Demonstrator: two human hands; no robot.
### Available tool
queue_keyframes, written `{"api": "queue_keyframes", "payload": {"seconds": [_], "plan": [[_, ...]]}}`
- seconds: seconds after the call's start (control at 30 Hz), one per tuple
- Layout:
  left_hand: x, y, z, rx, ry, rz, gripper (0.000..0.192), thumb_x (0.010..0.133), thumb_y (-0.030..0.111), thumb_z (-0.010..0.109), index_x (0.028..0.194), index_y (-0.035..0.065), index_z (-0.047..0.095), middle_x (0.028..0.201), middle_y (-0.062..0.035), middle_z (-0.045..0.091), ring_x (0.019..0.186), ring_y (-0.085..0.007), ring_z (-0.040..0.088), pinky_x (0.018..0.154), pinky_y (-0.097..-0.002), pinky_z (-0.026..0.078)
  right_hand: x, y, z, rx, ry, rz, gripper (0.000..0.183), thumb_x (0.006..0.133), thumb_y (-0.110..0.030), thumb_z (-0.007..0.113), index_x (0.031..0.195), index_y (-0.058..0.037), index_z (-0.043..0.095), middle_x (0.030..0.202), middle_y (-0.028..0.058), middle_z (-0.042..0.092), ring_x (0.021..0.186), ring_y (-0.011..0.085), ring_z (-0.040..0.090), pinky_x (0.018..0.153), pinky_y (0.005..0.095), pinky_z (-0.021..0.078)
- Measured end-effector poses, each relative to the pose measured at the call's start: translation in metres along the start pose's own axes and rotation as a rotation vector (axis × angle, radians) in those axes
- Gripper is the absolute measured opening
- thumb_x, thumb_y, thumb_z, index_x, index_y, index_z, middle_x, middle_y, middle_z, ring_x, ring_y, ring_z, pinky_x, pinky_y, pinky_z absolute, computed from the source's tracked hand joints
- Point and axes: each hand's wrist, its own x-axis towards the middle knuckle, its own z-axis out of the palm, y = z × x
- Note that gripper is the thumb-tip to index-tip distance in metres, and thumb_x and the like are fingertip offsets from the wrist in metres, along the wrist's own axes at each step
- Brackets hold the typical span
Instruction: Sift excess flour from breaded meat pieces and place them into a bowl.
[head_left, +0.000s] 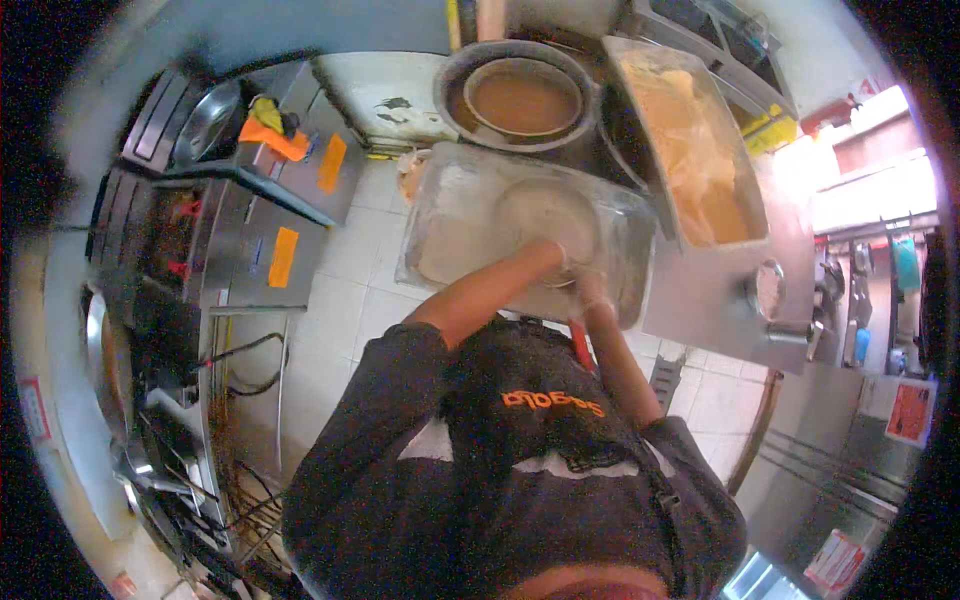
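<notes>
Both of my hands are at the near rim of a round sieve or shallow pan (547, 217), which lies over a large rectangular metal tray (450, 169) with pale powder in it. My left hand (559, 259) reaches in from the left at the rim, its fingers blurred. On the right side of that rim is my right hand (591, 289), blurred too, in what looks like a thin clear glove. Whether the fingers grip the rim cannot be made out. Beyond the tray stands a wide round basin (442, 94) holding a smaller round vessel with brownish contents (525, 97).
A long tray of orange-yellow crumbs or powder (686, 150) sits at the right on a steel table (697, 300). A small round bowl (770, 289) and a metal cylinder (789, 333) are near its edge. Steel cabinets (300, 247) stand at the left.
</notes>
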Motion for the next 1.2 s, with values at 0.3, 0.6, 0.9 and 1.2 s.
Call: {"api": "queue_keyframes", "payload": {"seconds": [0.3,0.6,0.9,1.2], "plan": [[0.007,0.010,-0.037,0.206,-0.091,0.069,0.055,0.092,0.045,0.053,0.133,0.0094,0.059,0.141,-0.0167,0.055,0.132,-0.0350,0.048,0.114,-0.0473,0.033,0.013,0.041,0.020,0.449,-0.167,-0.002,0.049,0.087,-0.026,0.069,0.124,-0.0002,0.053,0.110,0.0169,0.069,0.106,0.0251,0.065,0.092,0.0394,0.0504],[0.009,0.031,-0.048,0.345,-0.339,0.263,0.053,0.090,0.042,0.054,0.129,0.0059,0.062,0.135,-0.0189,0.059,0.128,-0.0350,0.053,0.111,-0.0489,0.038,0.033,0.091,0.055,-0.107,-0.019,-0.451,0.031,0.081,-0.014,0.072,0.110,-0.0051,0.069,0.099,0.0138,0.072,0.089,0.0206,0.070,0.071,0.0350,0.0578],[-0.004,0.014,-0.085,0.277,-0.248,0.260,0.048,0.097,0.034,0.046,0.134,0.0073,0.059,0.140,-0.0183,0.056,0.132,-0.0366,0.048,0.117,-0.0465,0.029,0.033,0.077,0.052,0.131,-0.014,-0.146,0.069,0.092,-0.033,0.063,0.148,-0.0036,0.035,0.134,0.0172,0.060,0.124,0.0312,0.057,0.108,0.0465,0.0443],[0.006,0.043,-0.087,0.337,-0.620,0.090,0.047,0.090,0.032,0.055,0.127,0.0046,0.064,0.136,-0.0206,0.058,0.126,-0.0354,0.055,0.110,-0.0469,0.040,0.021,0.075,0.051,0.086,-0.021,-0.259,0.028,0.088,-0.018,0.065,0.112,-0.0046,0.070,0.103,0.0132,0.073,0.092,0.0223,0.071,0.075,0.0375,0.0584]]}}
